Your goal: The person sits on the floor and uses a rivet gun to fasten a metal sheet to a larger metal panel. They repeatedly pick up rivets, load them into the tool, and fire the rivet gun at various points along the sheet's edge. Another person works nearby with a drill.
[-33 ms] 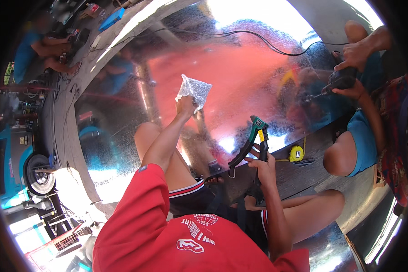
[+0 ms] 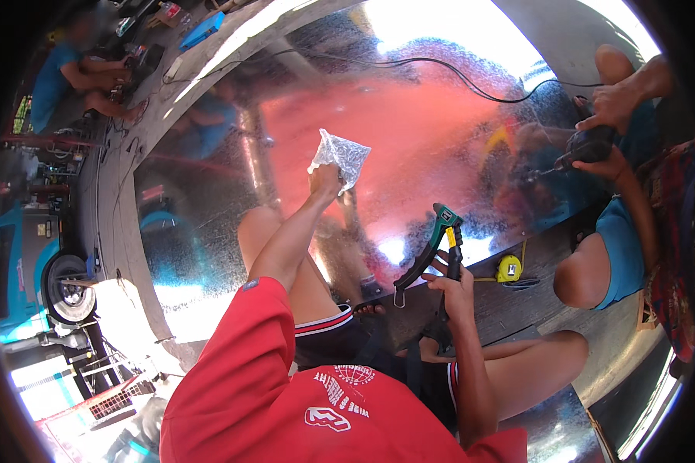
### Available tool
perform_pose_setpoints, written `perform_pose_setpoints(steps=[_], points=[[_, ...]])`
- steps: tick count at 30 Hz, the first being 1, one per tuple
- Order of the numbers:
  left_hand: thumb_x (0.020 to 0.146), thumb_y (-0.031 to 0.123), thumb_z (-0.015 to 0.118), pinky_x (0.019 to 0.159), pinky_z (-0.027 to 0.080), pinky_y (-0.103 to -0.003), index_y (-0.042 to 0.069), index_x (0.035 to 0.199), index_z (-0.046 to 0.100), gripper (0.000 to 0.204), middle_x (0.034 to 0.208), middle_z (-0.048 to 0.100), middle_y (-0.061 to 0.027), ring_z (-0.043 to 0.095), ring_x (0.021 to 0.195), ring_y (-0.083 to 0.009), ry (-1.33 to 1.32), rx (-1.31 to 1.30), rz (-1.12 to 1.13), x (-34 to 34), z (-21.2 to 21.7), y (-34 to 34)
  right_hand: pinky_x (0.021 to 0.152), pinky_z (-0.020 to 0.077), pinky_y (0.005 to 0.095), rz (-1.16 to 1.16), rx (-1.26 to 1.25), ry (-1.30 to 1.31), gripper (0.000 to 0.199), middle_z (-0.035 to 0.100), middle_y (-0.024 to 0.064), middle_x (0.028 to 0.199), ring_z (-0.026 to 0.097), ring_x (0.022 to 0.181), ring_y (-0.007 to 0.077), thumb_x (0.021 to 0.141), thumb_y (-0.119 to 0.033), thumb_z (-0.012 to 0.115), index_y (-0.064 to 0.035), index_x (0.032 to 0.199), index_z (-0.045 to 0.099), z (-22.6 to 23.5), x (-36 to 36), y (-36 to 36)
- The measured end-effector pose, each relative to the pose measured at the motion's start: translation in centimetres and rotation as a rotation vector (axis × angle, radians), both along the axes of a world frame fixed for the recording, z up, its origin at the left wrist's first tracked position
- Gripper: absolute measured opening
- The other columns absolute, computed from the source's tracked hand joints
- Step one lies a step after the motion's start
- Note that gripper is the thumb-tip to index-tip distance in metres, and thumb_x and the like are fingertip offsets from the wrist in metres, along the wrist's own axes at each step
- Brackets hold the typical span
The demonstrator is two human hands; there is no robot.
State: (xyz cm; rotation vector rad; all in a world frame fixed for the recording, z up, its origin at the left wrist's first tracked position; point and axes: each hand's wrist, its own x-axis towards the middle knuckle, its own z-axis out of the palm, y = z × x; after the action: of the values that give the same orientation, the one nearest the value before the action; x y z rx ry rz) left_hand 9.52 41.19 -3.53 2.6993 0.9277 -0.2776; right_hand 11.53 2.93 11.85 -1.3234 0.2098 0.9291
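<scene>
Left grip [image 2: 326,182] closed on near end of clear bag [image 2: 349,157], over shiny metal sheet [image 2: 409,147]; right grip [image 2: 455,293] loosely round green-black hand tool [image 2: 423,262]. Best keep bag steady, tool from scraping sheet.

So the hand tool [image 2: 439,230] is green up top with black handles and a little yellow label, and the plastic bag [image 2: 349,158] is see-through with a silvery white shine. Shirt [image 2: 239,386]'s bright red with white lettering and a white globe print, shorts [image 2: 324,347] are black with red-and-white striped trim. Tape measure [image 2: 509,268]'s mostly yellow, drill [image 2: 593,143]'s black, cable [image 2: 510,101]'s black too. Metal sheet [image 2: 208,262]'s mottled silvery grey with a big pinkish-red patch.
</scene>
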Motion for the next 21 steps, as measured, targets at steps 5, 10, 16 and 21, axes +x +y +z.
perform_pose_setpoints(steps=[5,10,16,21], points=[[0.074,0.008,0.066,0.068,0.055,-0.048,0.008,0.082,0.073,0.012,0.085,0.07,-0.0188,0.069,0.082,-0.0367,0.062,0.219,-0.171,1.6,2.4,1.5,0.081,0.0508,0.0316,0.009,-0.036,0.002,0.07,0.063,0.024,0.118,0.068,0.092,0.028,0.063,0.0,0.055,0.0109,0.131,0.046,1.0,0.2,0.3],[0.078,0.003,0.062,0.066,0.057,-0.044,0.006,0.088,0.071,0.014,0.087,0.07,-0.0151,0.071,0.085,-0.0318,0.195,0.246,-0.379,2.6,5.2,2.2,0.084,0.0506,0.0326,0.02,-0.058,-0.045,0.069,0.062,0.0262,0.119,0.067,0.095,0.0296,0.065,-0.001,0.055,0.0136,0.131,0.045,2.2,1.0,0.4],[0.071,0.014,0.078,0.07,0.058,-0.044,0.001,0.084,0.071,0.019,0.091,0.07,-0.02,0.069,0.082,-0.0357,0.158,0.09,-0.276,2.7,7.1,3.5,0.087,0.0503,0.0338,-0.046,-0.02,0.004,0.068,0.061,0.0258,0.121,0.066,0.098,0.0288,0.067,0.0,0.056,0.0129,0.133,0.043,2.2,1.5,0.4],[0.086,0.018,0.069,0.071,0.059,-0.04,0.0,0.102,0.061,0.026,0.098,0.066,-0.0158,0.069,0.087,-0.0285,-0.185,-0.595,0.182,4.1,9.9,3.4,0.091,0.048,0.0364,-0.024,0.136,0.014,0.072,0.06,0.0234,0.125,0.065,0.102,0.0284,0.066,-0.001,0.057,0.0102,0.135,0.043,2.4,1.9,-0.1]])
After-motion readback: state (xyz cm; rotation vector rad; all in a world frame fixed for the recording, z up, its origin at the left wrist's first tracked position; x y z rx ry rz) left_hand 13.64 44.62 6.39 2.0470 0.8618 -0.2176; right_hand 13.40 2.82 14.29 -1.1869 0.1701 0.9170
